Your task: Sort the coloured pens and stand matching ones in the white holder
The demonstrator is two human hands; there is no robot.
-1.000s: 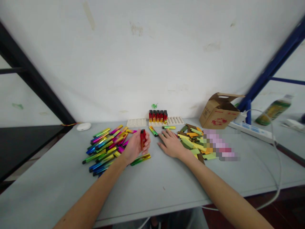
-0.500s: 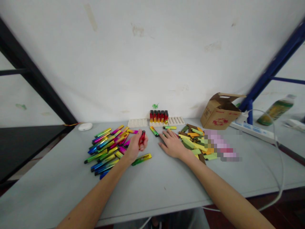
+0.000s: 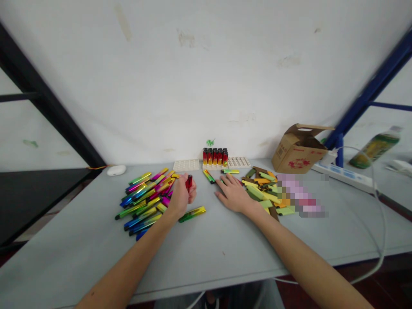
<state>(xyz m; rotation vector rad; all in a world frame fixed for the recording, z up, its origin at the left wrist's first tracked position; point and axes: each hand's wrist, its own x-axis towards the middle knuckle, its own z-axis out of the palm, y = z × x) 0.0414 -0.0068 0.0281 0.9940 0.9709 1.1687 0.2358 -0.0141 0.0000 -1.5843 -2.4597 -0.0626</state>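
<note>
In the head view, my left hand (image 3: 183, 196) is closed around a red lighter (image 3: 189, 182) whose dark top points up. Beside that hand, on the left, lies a loose pile of shiny multicoloured lighters (image 3: 144, 193). A green and yellow lighter (image 3: 192, 214) rests just right of my left wrist. My right hand (image 3: 232, 194) lies palm down with its fingers stretched out, partly hiding a reddish item beneath them. Two more lighters, a green and orange one (image 3: 209, 176) and a green one (image 3: 230, 171), lie beyond its fingertips.
Red and yellow lighters (image 3: 215, 157) stand upright in rows by the wall, between white hole trays (image 3: 186, 165). Matte green, yellow and brown lighters (image 3: 262, 193) are heaped at right. Behind are a cardboard box (image 3: 298, 154), a power strip (image 3: 347, 177) and a white case (image 3: 116, 171).
My left hand has shifted slightly left and turned a little, with the red lighter still in it. My right hand has stayed nearly in place.
</note>
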